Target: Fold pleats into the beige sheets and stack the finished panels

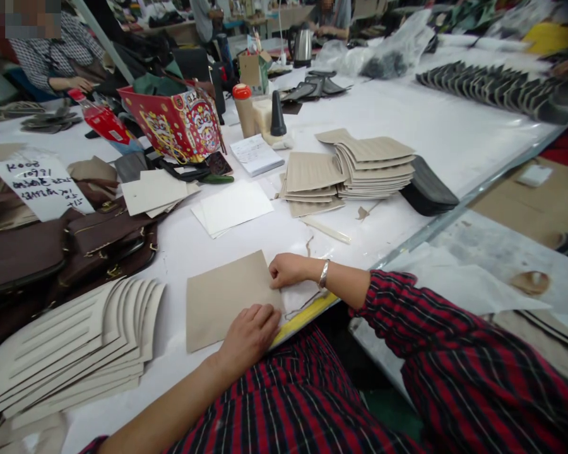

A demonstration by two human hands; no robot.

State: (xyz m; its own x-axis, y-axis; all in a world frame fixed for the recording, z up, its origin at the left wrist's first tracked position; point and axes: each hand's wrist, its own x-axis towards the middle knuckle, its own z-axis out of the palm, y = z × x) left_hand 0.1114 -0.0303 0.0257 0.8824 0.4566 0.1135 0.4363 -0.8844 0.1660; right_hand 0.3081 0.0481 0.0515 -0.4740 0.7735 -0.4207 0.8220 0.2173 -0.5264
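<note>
A flat beige panel (227, 302) lies on the white tabletop in front of me. Its near right edge is under the fingers of my left hand (250, 331), which rests palm down with the fingers laid out close together. At the panel's right edge, my right hand (288, 271) is curled in a pinch on the border; the fingertips are partly hidden. A pale flat stick (326, 229) lies beyond my right hand. Farther back sit stacks of beige panels (373, 164), with dark curved pieces (428, 186) beside them.
Brown bags (23, 252) and a fanned stack of pale curved panels (66, 340) fill the left side. White sheets (234, 207), a notepad (256, 154), a red patterned box (175, 126) and a bottle (106, 123) stand farther back. The table's edge (307, 315) runs close to my body.
</note>
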